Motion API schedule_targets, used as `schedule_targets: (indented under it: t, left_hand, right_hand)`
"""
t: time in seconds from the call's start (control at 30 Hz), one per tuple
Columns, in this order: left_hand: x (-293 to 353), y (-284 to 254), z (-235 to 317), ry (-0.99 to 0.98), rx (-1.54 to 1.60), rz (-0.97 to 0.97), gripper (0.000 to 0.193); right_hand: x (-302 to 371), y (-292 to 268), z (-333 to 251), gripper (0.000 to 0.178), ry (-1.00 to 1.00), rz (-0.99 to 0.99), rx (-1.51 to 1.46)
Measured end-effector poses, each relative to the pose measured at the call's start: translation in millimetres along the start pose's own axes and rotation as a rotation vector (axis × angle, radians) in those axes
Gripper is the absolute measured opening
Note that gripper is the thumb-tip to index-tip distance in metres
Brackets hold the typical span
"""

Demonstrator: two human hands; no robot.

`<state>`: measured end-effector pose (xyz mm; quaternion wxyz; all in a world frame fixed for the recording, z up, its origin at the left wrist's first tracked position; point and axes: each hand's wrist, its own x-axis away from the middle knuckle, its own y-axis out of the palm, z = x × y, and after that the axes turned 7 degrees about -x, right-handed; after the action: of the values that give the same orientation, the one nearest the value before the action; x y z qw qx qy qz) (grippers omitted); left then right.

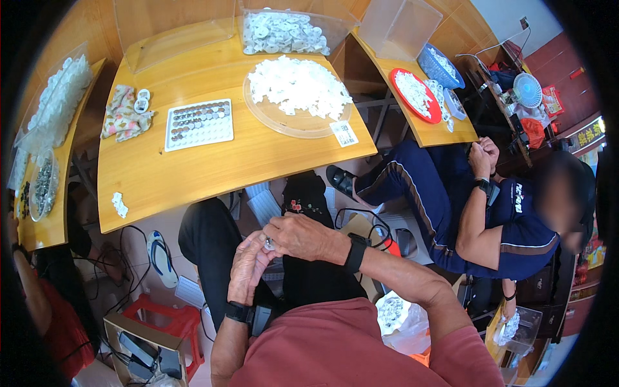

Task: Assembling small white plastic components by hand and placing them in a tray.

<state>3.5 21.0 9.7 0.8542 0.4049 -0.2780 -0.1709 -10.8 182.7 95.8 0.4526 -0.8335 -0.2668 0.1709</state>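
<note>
Silvery and mostly hidden, a small piece (269, 244) is pinched between both curled hands (245, 268) (299, 236).

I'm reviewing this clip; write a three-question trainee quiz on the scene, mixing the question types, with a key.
1. True or false: a small shiny piece shows between the left hand and the right hand.
2. What colour is the plate under the white pieces? A blue; B red; C green.
3. Fill in: the white tray lies to the ___ of the round tray heaped with white parts.

Key: 1 true; 2 B; 3 left.
</note>
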Motion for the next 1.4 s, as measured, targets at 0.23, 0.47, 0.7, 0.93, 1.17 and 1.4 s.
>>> schedule_targets:
  t: [0.23,0.47,0.7,0.93,1.17,1.4]
  left_hand:
    - [-1.9,-9.7,-1.8,0.015,0.019,-0.09,0.023]
    - [-0.5,3.1,2.1,0.119,0.039,0.02,0.021]
    - [-1.0,-1.3,1.5,0.169,-0.01,-0.029,0.02]
    - [3.2,-1.8,8.7,0.145,-0.026,0.02,0.022]
    - [-0.2,-9.9,3.6,-0.073,0.028,-0.028,0.026]
    - [-4.2,-5.8,5.4,0.02,0.011,-0.045,0.024]
  right_hand:
    - [-1.1,-3.5,7.9,0.019,0.014,0.042,-0.247]
    - [15.1,15.6,-1.0,0.018,0.524,0.422,-0.783]
    - [6.7,52.1,-13.8,0.023,0.701,0.514,-1.158]
    - [8.8,49.8,3.3,0.017,0.523,0.463,-1.175]
    - [2.7,34.8,18.6,0.016,0.418,0.271,-0.825]
    - [-7.7,14.1,13.5,0.013,0.21,0.331,-0.627]
